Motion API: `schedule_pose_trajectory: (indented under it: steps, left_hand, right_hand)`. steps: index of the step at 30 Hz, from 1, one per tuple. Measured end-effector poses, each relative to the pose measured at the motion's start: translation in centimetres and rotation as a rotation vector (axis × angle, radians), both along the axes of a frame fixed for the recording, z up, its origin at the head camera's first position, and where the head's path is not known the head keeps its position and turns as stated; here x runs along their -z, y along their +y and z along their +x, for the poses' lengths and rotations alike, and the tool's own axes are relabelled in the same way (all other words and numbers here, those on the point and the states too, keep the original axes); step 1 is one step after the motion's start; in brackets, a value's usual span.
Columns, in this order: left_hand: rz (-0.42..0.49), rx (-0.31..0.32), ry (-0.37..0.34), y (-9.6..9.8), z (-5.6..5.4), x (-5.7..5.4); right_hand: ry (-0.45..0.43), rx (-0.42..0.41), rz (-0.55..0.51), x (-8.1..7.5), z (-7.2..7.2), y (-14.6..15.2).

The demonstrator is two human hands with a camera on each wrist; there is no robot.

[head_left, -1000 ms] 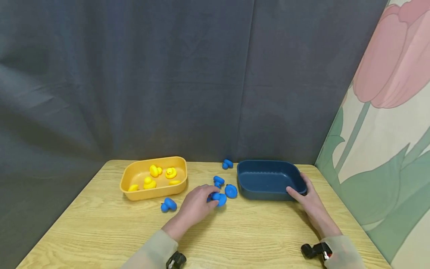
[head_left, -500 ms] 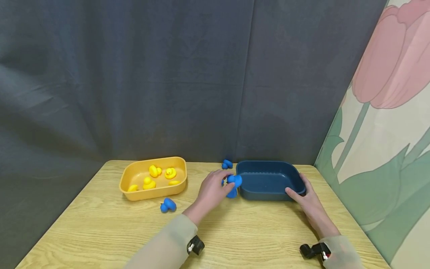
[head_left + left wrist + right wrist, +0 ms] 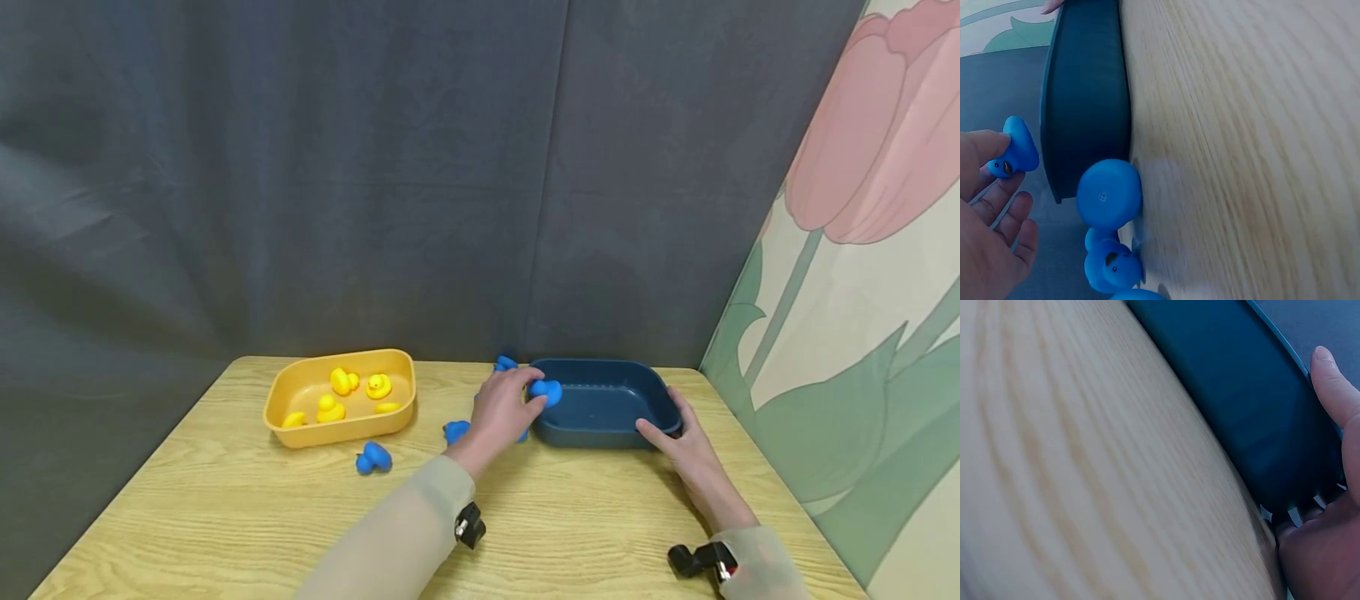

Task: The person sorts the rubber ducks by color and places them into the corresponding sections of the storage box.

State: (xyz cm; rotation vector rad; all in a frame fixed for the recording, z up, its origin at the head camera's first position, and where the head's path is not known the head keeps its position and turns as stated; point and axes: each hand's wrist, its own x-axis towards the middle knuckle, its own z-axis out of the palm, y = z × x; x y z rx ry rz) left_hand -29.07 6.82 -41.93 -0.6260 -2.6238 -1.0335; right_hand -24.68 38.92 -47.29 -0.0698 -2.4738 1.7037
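In the head view my left hand pinches a blue rubber duck between thumb and fingers, at the left rim of a dark blue bin. The left wrist view shows that duck tilted in the fingertips, above the bin's rim level. My right hand grips the bin's right end, thumb at the rim and fingers against the end wall. Blue ducks lie on the table near my left hand: one left of the wrist, another behind the hand, and one lying bottom-out beside the bin.
A yellow bin with several yellow ducks stands at the left. In front of it lies a lone blue duck. A dark curtain hangs behind the wooden table; a tulip-printed panel borders the right.
My left hand has lifted a blue duck from the cluster and carried it right to the bin's left rim. My right hand has stayed at the bin's right end.
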Motion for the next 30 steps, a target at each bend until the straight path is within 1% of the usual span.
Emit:
schedule_pose_trajectory:
  steps: [7,11,17,19,23,26,30]
  left_hand:
    - [-0.031,-0.008,-0.019,0.6,-0.3,0.2]
    - [-0.051,-0.012,-0.016,0.7,-0.4,0.4]
    - [-0.061,-0.013,0.019,0.7,-0.6,0.8]
    - [-0.051,-0.006,0.017,0.7,-0.6,0.8]
    - [-0.021,0.000,-0.009,0.3,-0.8,0.7]
    - [-0.003,-0.017,-0.018,-0.2,-1.1,0.5]
    - [0.016,-0.048,-0.013,-1.2,-2.0,0.2]
  right_hand:
    - [-0.007,0.000,0.020,0.1,0.0,0.0]
    - [-0.012,0.004,0.024,0.0,0.0,-0.1]
    - [-0.026,0.007,0.026,0.1,-0.1,0.1]
    - [-0.029,0.009,0.027,0.1,-0.2,0.2]
    - [-0.034,0.008,0.026,0.2,-0.2,0.3]
    - [-0.037,0.008,0.020,0.1,-0.2,0.3]
    - [-0.036,0.009,0.016,0.0,-0.2,0.3]
